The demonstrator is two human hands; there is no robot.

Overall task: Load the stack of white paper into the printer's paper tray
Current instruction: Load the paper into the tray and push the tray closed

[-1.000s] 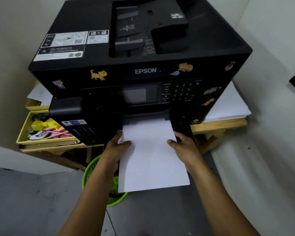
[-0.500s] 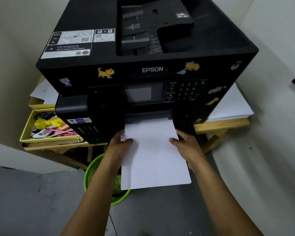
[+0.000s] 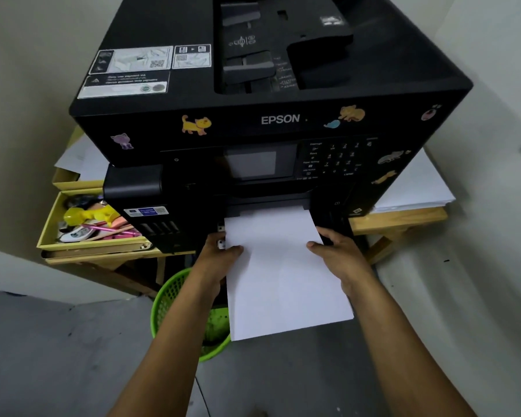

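The flat stack of white paper is pinched at its side edges between the left hand and right hand, its far end already inside the slot of the black boxy printer just ahead of them. It is best kept level and square, and slid forward evenly by both hands.

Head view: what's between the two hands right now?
In the head view, the stack of white paper spans the gap: left hand grips its left edge, right hand its right edge. Its far end sits in the printer slot.

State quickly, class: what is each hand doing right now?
Left hand: grips the left edge of the white paper stack.
Right hand: grips its right edge.
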